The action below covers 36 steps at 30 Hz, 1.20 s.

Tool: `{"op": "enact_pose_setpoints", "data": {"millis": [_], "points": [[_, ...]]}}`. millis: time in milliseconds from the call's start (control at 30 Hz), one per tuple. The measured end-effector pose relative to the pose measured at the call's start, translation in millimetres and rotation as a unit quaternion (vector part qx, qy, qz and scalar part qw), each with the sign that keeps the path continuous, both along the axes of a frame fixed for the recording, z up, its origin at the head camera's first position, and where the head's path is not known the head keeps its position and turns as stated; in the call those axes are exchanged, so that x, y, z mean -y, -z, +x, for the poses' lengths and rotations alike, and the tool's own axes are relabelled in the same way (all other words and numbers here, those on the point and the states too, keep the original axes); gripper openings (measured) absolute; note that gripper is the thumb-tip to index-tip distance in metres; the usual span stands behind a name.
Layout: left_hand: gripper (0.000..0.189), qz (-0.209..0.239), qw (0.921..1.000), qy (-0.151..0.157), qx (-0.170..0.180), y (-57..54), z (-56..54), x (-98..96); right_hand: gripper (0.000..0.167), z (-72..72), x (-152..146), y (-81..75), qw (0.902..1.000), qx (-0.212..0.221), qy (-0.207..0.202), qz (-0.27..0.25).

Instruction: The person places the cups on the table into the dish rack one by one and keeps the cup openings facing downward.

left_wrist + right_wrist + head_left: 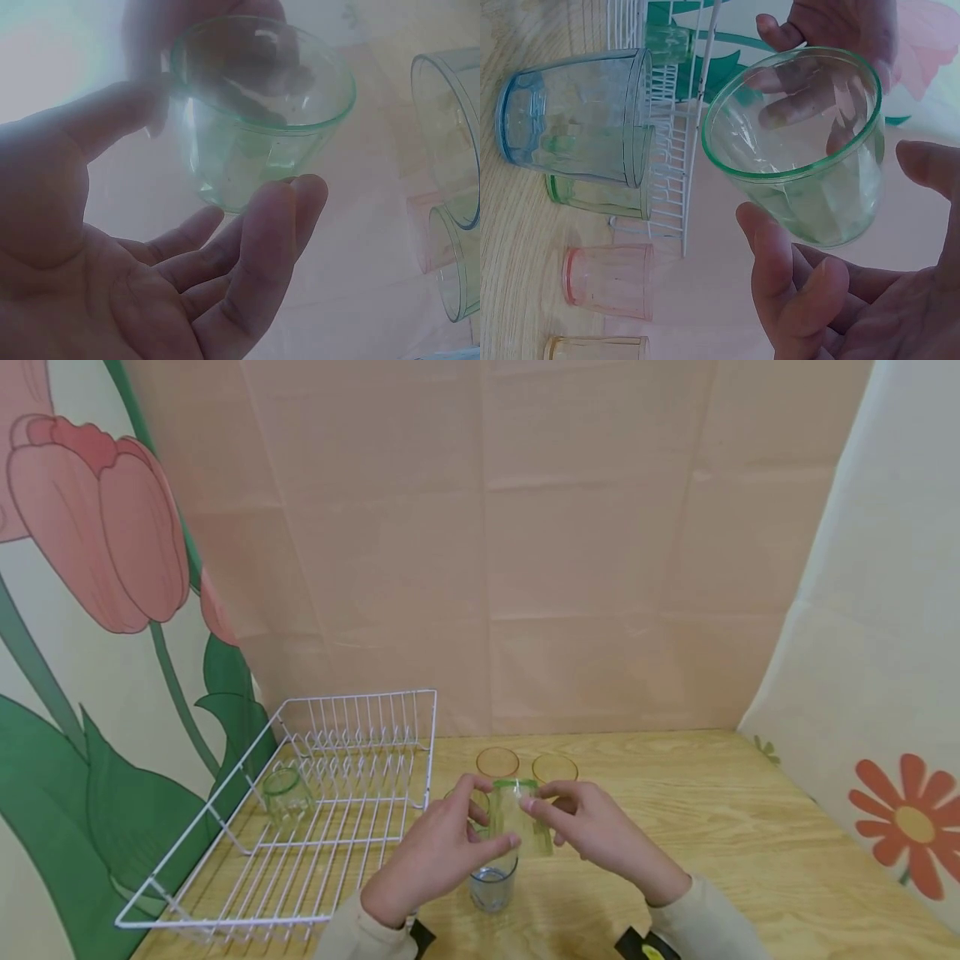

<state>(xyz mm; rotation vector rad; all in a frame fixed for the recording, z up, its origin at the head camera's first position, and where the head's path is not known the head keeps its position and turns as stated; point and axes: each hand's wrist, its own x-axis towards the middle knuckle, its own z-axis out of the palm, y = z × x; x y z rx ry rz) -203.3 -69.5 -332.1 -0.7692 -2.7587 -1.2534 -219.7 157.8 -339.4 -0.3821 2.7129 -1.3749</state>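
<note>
Both hands hold a clear green drinking glass [534,835] in the air over the table. My left hand [442,839] has its thumb and fingers spread around the glass from the left. From the right, my right hand [600,831] pinches the glass with its thumb and fingers. The left wrist view shows the left thumb beside the wall of the green glass [247,154] and the fingers below. In the right wrist view, fingertips touch the near side of the green glass [817,202]. Below the hands stands a blue-tinted glass [492,893].
A white wire dish rack [315,842] stands on the left, with a green glass [288,806] in its far left part. Behind the hands are a red-rimmed glass [497,762], an orange-rimmed glass [555,768] and another green glass [596,196]. The wooden table [712,835] extends right.
</note>
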Motion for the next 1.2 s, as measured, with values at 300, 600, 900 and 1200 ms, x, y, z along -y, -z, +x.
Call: {"op": "enact_pose_setpoints", "data": {"millis": [300,600,900,1200], "points": [[0.065,0.000,0.9999,0.003,-0.010,1.2,0.1,0.5,0.062,-0.4,-0.5,2.0,1.0000,-0.007,-0.005,-0.004],[0.061,-0.007,0.9999,-0.001,-0.013,1.4,0.2,-0.9,0.053,0.6,-1.0,2.0,0.9997,-0.022,-0.013,0.006],[0.054,0.010,0.9999,-0.002,0.006,0.6,-0.9,-1.0,0.052,1.2,-1.2,2.0,0.9989,-0.040,-0.023,0.009],[0.055,0.007,1.0000,-0.002,0.007,1.7,-2.0,-0.3,0.051,2.9,-0.6,3.9,0.9977,-0.049,-0.046,-0.008]]}}
